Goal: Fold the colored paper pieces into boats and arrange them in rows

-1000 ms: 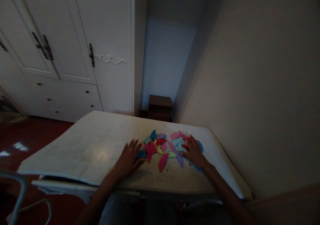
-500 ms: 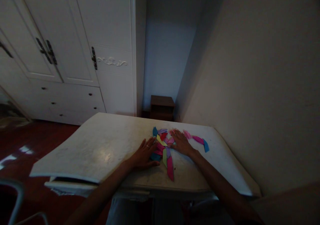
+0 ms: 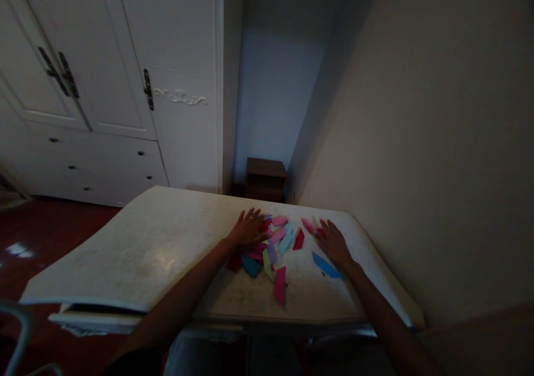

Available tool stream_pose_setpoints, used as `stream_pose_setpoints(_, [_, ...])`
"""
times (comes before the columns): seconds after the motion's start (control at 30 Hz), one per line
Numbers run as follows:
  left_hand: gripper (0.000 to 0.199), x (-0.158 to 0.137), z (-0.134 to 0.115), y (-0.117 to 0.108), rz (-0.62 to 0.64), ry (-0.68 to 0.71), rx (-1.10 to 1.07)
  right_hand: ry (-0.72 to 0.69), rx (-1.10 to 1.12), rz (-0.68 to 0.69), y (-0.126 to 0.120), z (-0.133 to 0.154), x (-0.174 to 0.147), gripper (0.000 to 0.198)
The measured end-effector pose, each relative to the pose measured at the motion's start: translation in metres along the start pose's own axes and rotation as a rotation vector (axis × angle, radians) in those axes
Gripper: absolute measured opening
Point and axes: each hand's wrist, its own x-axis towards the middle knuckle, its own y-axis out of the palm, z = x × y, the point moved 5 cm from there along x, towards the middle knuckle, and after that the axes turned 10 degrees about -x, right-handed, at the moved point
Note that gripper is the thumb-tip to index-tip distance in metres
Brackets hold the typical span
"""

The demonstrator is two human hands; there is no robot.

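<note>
Filling the upper left of the frame, a white wardrobe [image 3: 183, 42] towers over everything, and on the right side a bare, pale wall [image 3: 417, 114] runs down into shadow. Below, right across the lower half, we've got the white counter [image 3: 137, 237], scuffed and smudged, its near edge low in the frame. Behind it, at the centre, sits a small brown stand [image 3: 266, 167].

Now to the action! Just right of bottom centre, there's the loose pile of coloured pieces [image 3: 271, 252], flat slips in pinks, purple, greens and teal, overlapping one another; paper or cloth, I can't tell from here. On its upper left lies the left hand [image 3: 246, 230], open, palm down, fingers fanned over the slips. Over on the right of the pile, the right hand [image 3: 332, 241] is open too, fingers apart, fingertips at a pink slip [image 3: 308, 226].

Down among the single pieces: a long blue slip [image 3: 326, 265] just beside the right wrist, a bright pink slip [image 3: 280, 286] nearest the bottom edge, a red slip [image 3: 298, 240] between the hands. Smallest of all, a ring [image 3: 251, 218] glints on a left finger.
</note>
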Motion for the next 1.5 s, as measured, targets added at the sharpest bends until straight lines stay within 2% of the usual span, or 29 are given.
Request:
stream_pose_setpoints(0.07, [0.079,0.008,-0.010,0.007,0.018,0.006,-0.006,0.091,0.036,0.009,-0.001,-0.024,-0.009,0.059])
stream_pose_setpoints(0.13, [0.078,0.011,-0.019,0.011,0.027,0.023,-0.011,0.111,0.096,0.035,-0.001,-0.029,-0.015,0.059])
stream_pose_setpoints(0.23, [0.076,0.009,-0.025,0.014,0.033,0.026,-0.025,0.076,0.198,0.044,-0.001,-0.014,-0.015,0.061])
stream_pose_setpoints(0.4, [0.069,-0.004,-0.012,0.008,0.046,-0.048,0.007,0.020,0.267,0.042,0.004,0.027,0.001,0.068])
stream_pose_setpoints(0.57, [0.065,-0.011,-0.002,0.002,0.014,-0.075,0.027,-0.064,0.274,0.029,0.010,0.056,0.024,0.066])
stream_pose_setpoints(0.77, [0.048,-0.010,-0.007,-0.005,-0.033,-0.073,-0.008,-0.156,0.156,0.068,0.013,0.084,0.048,0.058])
stream_pose_setpoints(0.87, [0.046,-0.011,-0.010,-0.010,-0.067,-0.070,-0.033,-0.170,0.071,0.117,0.012,0.092,0.059,0.047])
stream_pose_setpoints(1.03, [0.045,-0.010,-0.011,-0.014,-0.093,-0.073,-0.038,-0.231,0.051,0.132,0.001,0.099,0.062,0.033])
stream_pose_setpoints(1.27, [0.044,-0.007,-0.012,-0.010,-0.127,-0.041,-0.037,-0.313,0.059,0.096,-0.014,0.106,0.052,0.027])
stream_pose_setpoints(1.37, [0.045,-0.006,-0.011,-0.012,-0.142,-0.054,-0.089,-0.278,0.120,0.037,-0.019,0.104,0.050,0.028])
stream_pose_setpoints(1.5, [0.048,-0.003,-0.003,-0.017,-0.144,-0.110,-0.267,-0.189,0.292,-0.050,-0.027,0.095,0.043,0.029])
